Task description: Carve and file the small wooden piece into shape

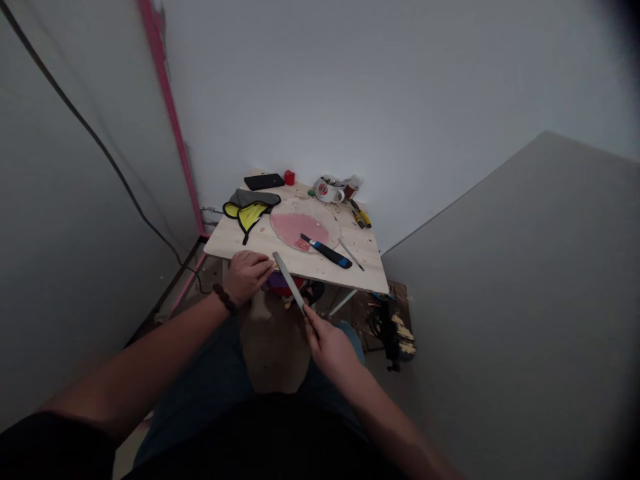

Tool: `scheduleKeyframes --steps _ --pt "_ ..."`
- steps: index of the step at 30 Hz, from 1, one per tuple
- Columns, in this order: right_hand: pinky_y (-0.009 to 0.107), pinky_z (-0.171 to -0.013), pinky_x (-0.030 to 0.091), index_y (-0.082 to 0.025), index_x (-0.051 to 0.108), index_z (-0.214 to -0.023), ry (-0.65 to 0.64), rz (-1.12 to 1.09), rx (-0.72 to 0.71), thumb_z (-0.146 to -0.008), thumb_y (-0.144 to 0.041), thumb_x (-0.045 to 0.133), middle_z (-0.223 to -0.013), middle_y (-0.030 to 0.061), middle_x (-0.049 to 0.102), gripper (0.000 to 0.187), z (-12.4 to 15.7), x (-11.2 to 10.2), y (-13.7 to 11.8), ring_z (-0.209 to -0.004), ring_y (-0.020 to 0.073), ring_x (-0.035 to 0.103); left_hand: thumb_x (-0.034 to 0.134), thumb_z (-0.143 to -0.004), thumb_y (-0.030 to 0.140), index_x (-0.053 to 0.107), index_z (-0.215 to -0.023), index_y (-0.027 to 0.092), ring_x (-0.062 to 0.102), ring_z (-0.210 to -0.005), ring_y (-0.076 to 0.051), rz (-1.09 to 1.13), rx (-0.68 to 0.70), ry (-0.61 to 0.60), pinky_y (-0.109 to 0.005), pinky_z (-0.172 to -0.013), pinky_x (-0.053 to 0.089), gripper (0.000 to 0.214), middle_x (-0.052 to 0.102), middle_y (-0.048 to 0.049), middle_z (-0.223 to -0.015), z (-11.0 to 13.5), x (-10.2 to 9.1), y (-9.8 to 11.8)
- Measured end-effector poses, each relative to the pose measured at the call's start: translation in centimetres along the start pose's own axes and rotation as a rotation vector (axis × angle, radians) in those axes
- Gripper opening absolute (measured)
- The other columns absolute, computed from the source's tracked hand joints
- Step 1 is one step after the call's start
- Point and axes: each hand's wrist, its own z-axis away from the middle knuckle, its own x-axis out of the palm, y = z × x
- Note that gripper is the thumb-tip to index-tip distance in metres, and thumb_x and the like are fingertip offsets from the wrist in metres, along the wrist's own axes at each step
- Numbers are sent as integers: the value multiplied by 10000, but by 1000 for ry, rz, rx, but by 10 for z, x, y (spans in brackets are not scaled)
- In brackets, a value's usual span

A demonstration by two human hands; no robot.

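Note:
My right hand (327, 343) is closed on the near end of a long flat metal file (289, 281), which slants up and left to the front edge of a small wooden table (235, 237). My left hand (247, 275), a bead bracelet on its wrist, rests curled on that front edge beside the file's far tip; what lies under its fingers is hidden. On the table lies a round pink-stained disc (303, 223) with a blue-and-black handled knife (327, 252) across its near rim.
Further back on the table are yellow-and-grey gloves (249, 212), a black phone (264, 181), a red cube (289, 177), a white mug (327, 191) and a thin metal rod (351, 255). Walls close in left and behind; a grey panel (525, 300) stands right. Clutter lies on the floor (395, 330).

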Motion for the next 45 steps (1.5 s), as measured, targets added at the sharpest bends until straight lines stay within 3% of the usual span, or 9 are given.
scheduleKeyframes --steps 6,9,15,18,22,31,38,42,45 --pt "354 -966 644 -270 544 -1805 -4 109 -16 -1193 -299 535 -1298 147 890 613 -71 -12 -33 -1081 304 868 633 -1190 395 886 -1217 290 755 -1118 -309 9 -7 -13 -545 -1041 552 276 875 -98 -1206 1 -1 -3" --pt "359 -1011 638 -278 566 -1790 20 24 -20 -1187 -307 541 -1324 130 890 604 -84 -13 -37 -1113 300 864 629 -1190 398 882 -1210 301 753 -1128 -308 6 -12 -45 -553 -1060 540 272 881 -85 -1232 -1 -4 1" --pt "395 -1184 603 -281 668 -1699 222 -282 37 -1176 -343 521 -1534 91 814 547 -37 2 3 -1363 279 800 626 -1176 356 879 -1230 309 727 -1163 -333 17 131 -218 -603 -1088 476 263 869 -96 -1288 -26 8 35" --pt "394 -1176 610 -276 698 -1666 308 -345 95 -1158 -363 528 -1522 86 820 542 -7 8 30 -1361 276 804 617 -1171 343 868 -1194 287 708 -1146 -339 58 203 -276 -575 -1043 482 258 854 -109 -1261 -44 26 55" --pt "397 -1121 641 -273 678 -1680 305 -304 176 -1053 -276 585 -1505 81 829 634 16 11 55 -1272 282 840 621 -1172 331 855 -1173 269 702 -1126 -331 73 174 -241 -546 -1006 499 242 852 -106 -1239 -57 48 69" --pt "415 -1191 604 -263 600 -1742 246 -272 160 -1128 -320 553 -1595 122 774 619 22 8 58 -1411 302 784 578 -1196 361 877 -1275 309 737 -1190 -333 71 213 -209 -556 -1031 530 313 853 -103 -1350 -52 56 61" --pt "416 -1145 641 -246 700 -1635 307 -348 245 -1052 -304 620 -1500 120 828 591 33 16 67 -1324 296 821 573 -1199 372 879 -1325 335 743 -1207 -330 81 243 -236 -564 -1049 517 333 866 -74 -1376 -50 57 60" --pt "429 -1224 599 -241 637 -1710 300 -331 171 -1128 -333 556 -1620 128 756 595 43 18 65 -1456 289 759 603 -1189 364 886 -1314 325 735 -1202 -338 81 217 -205 -575 -1057 519 312 858 -94 -1373 -47 58 62" --pt "456 -1222 604 -202 617 -1734 244 -269 152 -1173 -352 505 -1586 162 772 591 53 16 64 -1432 312 776 628 -1178 360 898 -1286 320 739 -1197 -340 93 199 -183 -572 -1054 531 293 853 -115 -1343 -46 60 63"
